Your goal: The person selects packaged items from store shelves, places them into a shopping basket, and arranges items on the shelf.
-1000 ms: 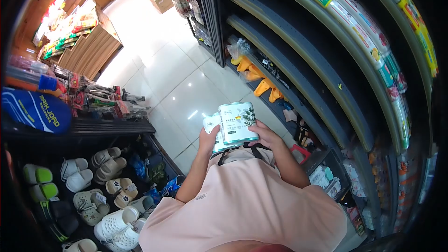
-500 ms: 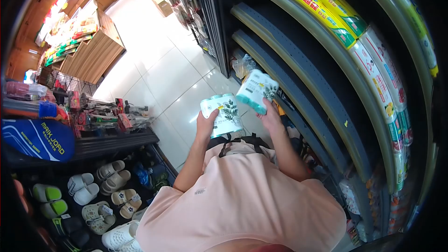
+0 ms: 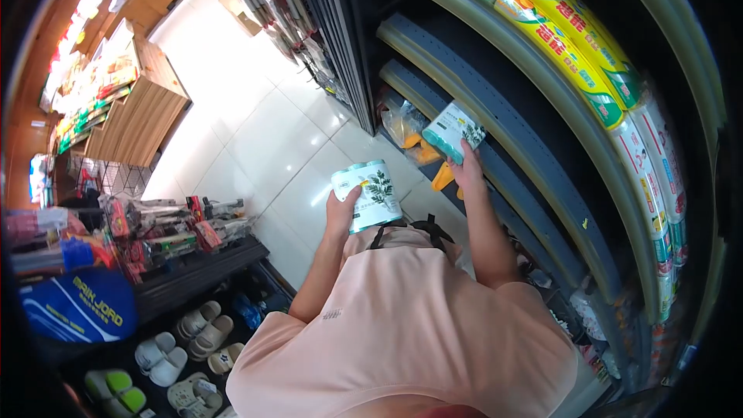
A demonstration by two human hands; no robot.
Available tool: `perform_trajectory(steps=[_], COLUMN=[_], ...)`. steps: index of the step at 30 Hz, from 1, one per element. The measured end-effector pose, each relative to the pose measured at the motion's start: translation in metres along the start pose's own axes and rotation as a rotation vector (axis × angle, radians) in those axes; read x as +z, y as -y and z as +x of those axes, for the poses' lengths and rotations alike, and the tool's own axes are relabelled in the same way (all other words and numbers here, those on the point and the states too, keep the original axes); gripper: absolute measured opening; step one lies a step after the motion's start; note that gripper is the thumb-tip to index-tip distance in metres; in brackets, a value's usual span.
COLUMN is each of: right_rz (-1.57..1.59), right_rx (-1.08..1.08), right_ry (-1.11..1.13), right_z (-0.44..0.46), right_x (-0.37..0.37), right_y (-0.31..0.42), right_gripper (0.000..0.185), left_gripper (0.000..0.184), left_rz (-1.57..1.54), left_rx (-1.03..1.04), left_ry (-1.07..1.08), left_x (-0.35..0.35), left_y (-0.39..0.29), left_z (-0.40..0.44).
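Observation:
My left hand (image 3: 340,213) grips a white-and-teal pack of garbage bag rolls (image 3: 370,200) with a dark leaf print, thumb on its front, in front of my waist. A second, similar pack (image 3: 450,128) is in my right hand (image 3: 467,169), held farther forward by the edge of a dark shelf (image 3: 433,81). That pack tilts, with its teal side towards me. My right fingers are partly hidden behind it. Below it lie orange items (image 3: 443,176) and a clear plastic bag (image 3: 402,122).
Curved shelves on the right carry yellow boxed rolls (image 3: 561,54) and white ones (image 3: 638,162). On the left stand slippers (image 3: 205,333), a blue racket bag (image 3: 81,306) and hanging goods (image 3: 155,228). A tiled floor (image 3: 286,155) runs ahead, past a wooden display stand (image 3: 139,116).
My right hand has moved the second pack forward and right, towards the shelf. The left hand keeps its pack nearly in place. The view has shifted slightly.

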State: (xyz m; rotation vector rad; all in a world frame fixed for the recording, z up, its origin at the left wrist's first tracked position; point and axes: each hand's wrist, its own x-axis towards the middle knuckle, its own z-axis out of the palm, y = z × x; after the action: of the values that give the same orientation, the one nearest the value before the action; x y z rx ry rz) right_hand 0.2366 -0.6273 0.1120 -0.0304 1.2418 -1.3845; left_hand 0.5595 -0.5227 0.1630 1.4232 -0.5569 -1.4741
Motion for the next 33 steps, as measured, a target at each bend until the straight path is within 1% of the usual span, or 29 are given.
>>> perform_trajectory(steps=[3, 8, 9, 11, 12, 15, 18, 21, 24, 25, 28, 30, 31, 32, 33], right_rz=[-0.001, 0.003, 0.012, 0.026, 0.035, -0.008, -0.054, -0.107, -0.298, -0.486, -1.181, -1.427, -1.444, -1.382, -1.187], right_rx=[-0.037, -0.072, -0.080, -0.042, -0.019, -0.055, -0.051, -0.075, -0.196, -0.287, -0.604, -0.764, -0.786, -0.722, -0.534], right_ry=[0.035, -0.025, 0.000, -0.027, -0.041, -0.058, -0.088, -0.139, -0.237, -0.293, -0.504, -0.477, -0.402, -0.282, -0.086], right_z=[0.044, 0.123, 0.144, 0.169, 0.180, 0.205, 0.222, 0.234, 0.245, 0.246, 0.244, 0.232, 0.216, 0.197, 0.169], right_x=[0.041, 0.110, 0.118, 0.145, 0.155, 0.182, 0.201, 0.210, 0.210, 0.207, 0.187, 0.168, 0.161, 0.151, 0.148], right_y=[0.001, -0.009, -0.013, -0.012, -0.015, -0.023, -0.032, -0.035, -0.026, -0.023, -0.021, -0.031, -0.035, -0.041, -0.041], right_gripper=[0.037, 0.037, 0.036, 0.035, 0.035, 0.034, 0.039, 0.041, 0.044, 0.045, 0.047, 0.049, 0.050, 0.050, 0.050], left_gripper=[0.037, 0.038, 0.038, 0.038, 0.038, 0.038, 0.039, 0.038, 0.041, 0.040, 0.039, 0.038, 0.037, 0.037, 0.036], left_rz=[0.035, 0.098, 0.117, 0.095, 0.087, 0.090, 0.154, 0.125, 0.142, 0.173, 0.235, 0.243, 0.206, 0.169, 0.132], left_rx=[-0.003, 0.041, 0.044, 0.029, 0.021, 0.000, -0.018, -0.016, -0.035, -0.031, -0.028, -0.035, -0.028, -0.022, -0.017], left_ry=[0.049, 0.117, 0.130, 0.142, 0.146, 0.152, 0.174, 0.254, 0.255, 0.259, 0.279, 0.303, 0.337, 0.369, 0.400], left_x=[0.000, -0.006, -0.008, -0.014, -0.019, -0.031, -0.044, -0.047, -0.045, -0.043, -0.033, -0.023, -0.017, -0.010, -0.004], left_y=[-0.023, -0.060, -0.065, -0.074, -0.076, -0.082, -0.086, -0.093, -0.099, -0.101, -0.106, -0.108, -0.109, -0.108, -0.107], left_z=[0.042, 0.108, 0.119, 0.142, 0.151, 0.178, 0.204, 0.220, 0.233, 0.238, 0.244, 0.244, 0.244, 0.242, 0.240])
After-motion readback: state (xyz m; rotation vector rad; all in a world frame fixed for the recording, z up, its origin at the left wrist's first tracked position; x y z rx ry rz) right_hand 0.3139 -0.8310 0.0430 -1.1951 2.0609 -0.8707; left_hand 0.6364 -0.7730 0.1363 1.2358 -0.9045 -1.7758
